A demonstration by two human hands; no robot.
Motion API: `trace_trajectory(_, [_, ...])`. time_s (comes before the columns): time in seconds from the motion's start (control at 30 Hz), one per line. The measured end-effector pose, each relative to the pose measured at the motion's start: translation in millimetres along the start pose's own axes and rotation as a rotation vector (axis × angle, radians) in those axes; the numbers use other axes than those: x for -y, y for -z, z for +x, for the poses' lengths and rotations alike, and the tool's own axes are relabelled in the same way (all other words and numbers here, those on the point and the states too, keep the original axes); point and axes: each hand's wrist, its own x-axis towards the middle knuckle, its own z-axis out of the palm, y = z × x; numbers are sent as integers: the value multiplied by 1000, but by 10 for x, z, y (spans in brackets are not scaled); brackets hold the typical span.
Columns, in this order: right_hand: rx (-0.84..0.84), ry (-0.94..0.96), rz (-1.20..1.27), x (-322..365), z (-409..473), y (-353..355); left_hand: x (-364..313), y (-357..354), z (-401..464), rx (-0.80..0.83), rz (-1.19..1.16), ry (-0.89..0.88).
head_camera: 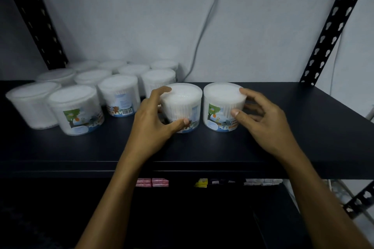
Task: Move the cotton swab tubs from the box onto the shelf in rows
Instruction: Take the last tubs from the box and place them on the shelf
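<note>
Two clear round cotton swab tubs stand side by side on the dark shelf (202,147). My left hand (153,119) grips the left tub (182,103), thumb on its lower front and fingers curled over its far left rim. My right hand (261,113) holds the right tub (221,105), thumb on its front label and fingers round its right side. Several more tubs (74,107) stand in rows at the shelf's left, reaching back to the wall. The box is not in view.
Black perforated shelf posts rise at the back left (40,26) and right (332,26). A grey cable (204,26) hangs down the wall behind the tubs. Small pink (151,182) and yellow (201,183) packets lie on the lower shelf.
</note>
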Motion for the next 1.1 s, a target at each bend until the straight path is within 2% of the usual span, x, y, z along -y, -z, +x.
trace_trajectory(0.3, [18, 69, -6, -29, 1, -5, 18, -5, 5, 4, -51, 12])
trace_trajectory(0.67, [-95, 291, -431, -19, -30, -34, 8, -7, 6, 34, -112, 21])
trace_trajectory(1.1, [-50, 254, -336, 12, -39, -37, 31, 37, 17, 85, -168, 54])
